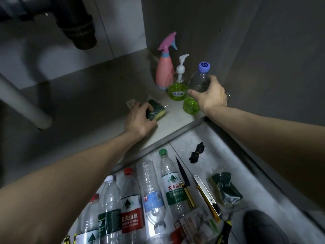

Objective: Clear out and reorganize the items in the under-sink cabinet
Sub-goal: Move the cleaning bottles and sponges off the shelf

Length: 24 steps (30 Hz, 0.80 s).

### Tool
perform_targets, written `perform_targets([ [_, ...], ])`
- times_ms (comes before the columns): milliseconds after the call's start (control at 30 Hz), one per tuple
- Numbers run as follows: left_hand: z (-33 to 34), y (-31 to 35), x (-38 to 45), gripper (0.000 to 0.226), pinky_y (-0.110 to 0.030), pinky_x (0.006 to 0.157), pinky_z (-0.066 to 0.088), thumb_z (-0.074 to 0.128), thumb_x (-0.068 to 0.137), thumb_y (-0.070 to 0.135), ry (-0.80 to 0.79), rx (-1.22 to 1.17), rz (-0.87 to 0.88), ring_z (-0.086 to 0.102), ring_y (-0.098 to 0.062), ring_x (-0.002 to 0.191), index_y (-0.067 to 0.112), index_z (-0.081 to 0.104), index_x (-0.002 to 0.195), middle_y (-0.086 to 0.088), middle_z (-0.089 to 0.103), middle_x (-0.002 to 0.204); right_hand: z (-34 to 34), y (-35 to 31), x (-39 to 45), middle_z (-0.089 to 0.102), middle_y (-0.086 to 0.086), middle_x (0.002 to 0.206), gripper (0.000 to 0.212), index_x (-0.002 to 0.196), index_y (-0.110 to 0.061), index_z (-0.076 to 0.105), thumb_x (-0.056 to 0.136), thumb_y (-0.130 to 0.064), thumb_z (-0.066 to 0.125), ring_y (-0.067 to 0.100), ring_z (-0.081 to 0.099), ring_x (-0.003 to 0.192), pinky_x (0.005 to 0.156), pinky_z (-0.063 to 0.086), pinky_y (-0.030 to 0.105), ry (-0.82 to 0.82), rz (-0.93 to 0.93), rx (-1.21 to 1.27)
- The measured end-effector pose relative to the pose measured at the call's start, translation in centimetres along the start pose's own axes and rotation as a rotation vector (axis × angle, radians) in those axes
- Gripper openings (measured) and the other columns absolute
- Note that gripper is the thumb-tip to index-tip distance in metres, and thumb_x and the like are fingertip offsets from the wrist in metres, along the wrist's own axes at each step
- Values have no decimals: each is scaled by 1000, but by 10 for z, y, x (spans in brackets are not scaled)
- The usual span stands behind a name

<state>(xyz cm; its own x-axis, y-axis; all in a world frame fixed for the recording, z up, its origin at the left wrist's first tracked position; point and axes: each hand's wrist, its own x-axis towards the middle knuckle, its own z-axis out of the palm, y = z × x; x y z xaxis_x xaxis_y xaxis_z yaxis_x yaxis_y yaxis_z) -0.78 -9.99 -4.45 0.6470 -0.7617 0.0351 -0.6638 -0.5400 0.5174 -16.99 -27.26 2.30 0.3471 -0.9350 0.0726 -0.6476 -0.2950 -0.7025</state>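
Low in the frame, water bottles (133, 199) and knives (205, 196) lie cleared onto the floor (249, 173), while at mid-frame inside the cabinet (88, 95) the left hand (139, 120) grips a sponge (156, 110) and the right hand (211, 95) clasps a green-bottomed bottle (195, 88), seemingly shelving them beside the pump (177, 85) and pink sprayer (165, 67) cornered behind.

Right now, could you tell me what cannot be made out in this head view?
- Sponge: near end covered by the left hand.
- Purple-capped bottle: its side behind the right hand.
- Floor bottles: bases cut off by the bottom edge.
- Drain pipe: top cut off by the upper edge.
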Motion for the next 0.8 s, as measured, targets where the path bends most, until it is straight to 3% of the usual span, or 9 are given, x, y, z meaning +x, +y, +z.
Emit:
perform_targets([
  [167,16,33,-29,39,-36,82,47,61,78,40,28,-34,398,52,-21,100,19,57,110,-2,52,114,-27,13,-41,58,-9,119,72,119,-30,44,66,-72,69,21,63,97,78,48,36,111,-144,30],
  [267,39,52,-43,37,-30,78,43,56,79,45,25,75,483,50,-17,98,21,52,107,1,51,114,-50,41,-71,52,-14,118,69,120,-34,40,69,-73,66,13,57,85,72,44,33,113,-213,-20],
  [400,71,67,-56,40,-36,89,46,61,80,44,-20,165,459,50,-19,103,22,51,112,0,50,119,-72,83,-111,50,-16,117,66,123,-40,39,72,-71,66,10,60,89,76,49,33,109,-144,-47],
  [500,91,74,-61,46,-38,99,44,68,84,43,-80,263,460,48,-21,117,21,53,122,-2,47,133,-80,114,-140,54,-19,110,59,118,-46,38,72,-72,63,9,61,89,77,49,32,85,-45,-70],
  [600,104,80,-63,45,-44,106,43,54,94,50,-289,316,414,42,-23,127,19,58,126,-3,32,153,-80,136,-152,57,-17,113,55,118,-46,40,74,-69,65,12,63,92,80,49,35,23,42,-137],
  [667,109,81,-64,44,-47,103,46,45,99,46,-436,300,302,44,-23,123,18,55,130,-4,35,149,-74,146,-151,58,-15,120,60,125,-40,44,76,-66,68,16,64,97,82,50,35,0,63,-187],
  [800,103,73,-63,38,-35,98,50,52,96,26,-393,212,276,48,-16,112,18,53,133,1,51,124,-50,154,-146,59,-10,118,61,128,-31,47,80,-60,72,18,65,97,75,43,31,-46,102,-199],
])
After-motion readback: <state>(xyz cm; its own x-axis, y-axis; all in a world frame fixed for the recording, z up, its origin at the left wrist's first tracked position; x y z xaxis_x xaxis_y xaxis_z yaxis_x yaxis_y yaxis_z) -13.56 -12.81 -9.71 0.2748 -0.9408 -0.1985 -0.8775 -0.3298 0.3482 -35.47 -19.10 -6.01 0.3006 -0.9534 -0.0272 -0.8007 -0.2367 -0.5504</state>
